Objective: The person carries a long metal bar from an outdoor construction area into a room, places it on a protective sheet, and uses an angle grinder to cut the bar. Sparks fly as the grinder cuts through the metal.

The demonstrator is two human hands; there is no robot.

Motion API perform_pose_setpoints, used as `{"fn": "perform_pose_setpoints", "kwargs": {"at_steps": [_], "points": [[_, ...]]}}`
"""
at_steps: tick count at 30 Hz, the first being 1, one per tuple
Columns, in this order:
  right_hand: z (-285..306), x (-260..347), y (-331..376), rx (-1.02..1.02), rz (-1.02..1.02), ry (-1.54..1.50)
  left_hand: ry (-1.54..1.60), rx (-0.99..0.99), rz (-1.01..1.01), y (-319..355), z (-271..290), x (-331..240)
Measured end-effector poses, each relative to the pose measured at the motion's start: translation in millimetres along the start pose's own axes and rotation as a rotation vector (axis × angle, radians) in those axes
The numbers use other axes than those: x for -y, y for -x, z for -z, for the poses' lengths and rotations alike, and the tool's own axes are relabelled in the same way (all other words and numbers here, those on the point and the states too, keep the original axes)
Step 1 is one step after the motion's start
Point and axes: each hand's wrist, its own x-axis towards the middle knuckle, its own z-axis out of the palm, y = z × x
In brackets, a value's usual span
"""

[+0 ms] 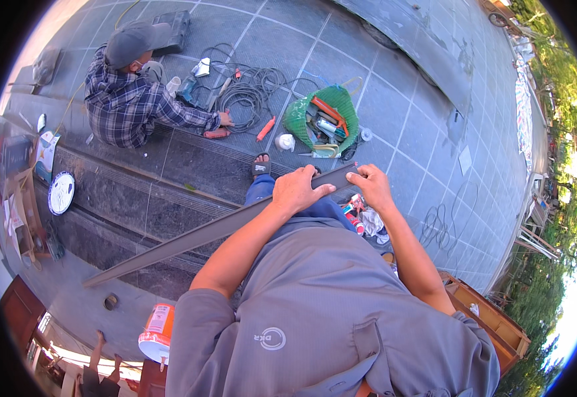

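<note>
A long, flat, dark grey strip [189,235], its kind hard to tell, slants across in front of my body. It runs from the lower left up to my hands. My left hand [298,190] is wrapped over the strip near its upper right end, fingers mostly hidden behind it. The thumb and fingertips of my right hand [373,187] pinch that end. Beyond my hands stands a green woven bag [293,121] with several tools, among them an orange-handled one [330,112]. A small white roll-like thing [285,141] lies beside the bag.
A person in a plaid shirt [126,109] crouches on dark steps at far left, one hand by coiled cable [247,106]. A blue power tool [187,87] and a red-orange tool [266,129] lie nearby. An orange bucket [158,331] and a white round lid [61,193] are left.
</note>
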Motion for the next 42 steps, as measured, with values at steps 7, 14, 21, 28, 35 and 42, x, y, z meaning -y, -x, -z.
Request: {"fn": "perform_pose_setpoints", "kwargs": {"at_steps": [7,14,21,28,35,42], "points": [[-4,-19,-10,0.067,-0.114,-0.147,-0.12,-0.112,-0.153,13,-12,4],[7,-9,-9,-0.062,-0.106,-0.361,0.121,0.211,-0.037,-5,27,6],[7,-11,11,0.159,-0.014,-0.74,0.745,0.678,0.011,-43,36,49],[3,-4,24,0.145,-0.054,-0.806,0.975,0.98,0.331,-63,44,57],[16,3,29,0.223,-0.114,-0.598,0.843,0.972,0.249,-66,33,47],[25,17,14,0.136,0.025,-0.267,0.686,0.784,-0.017,-54,37,35]]}}
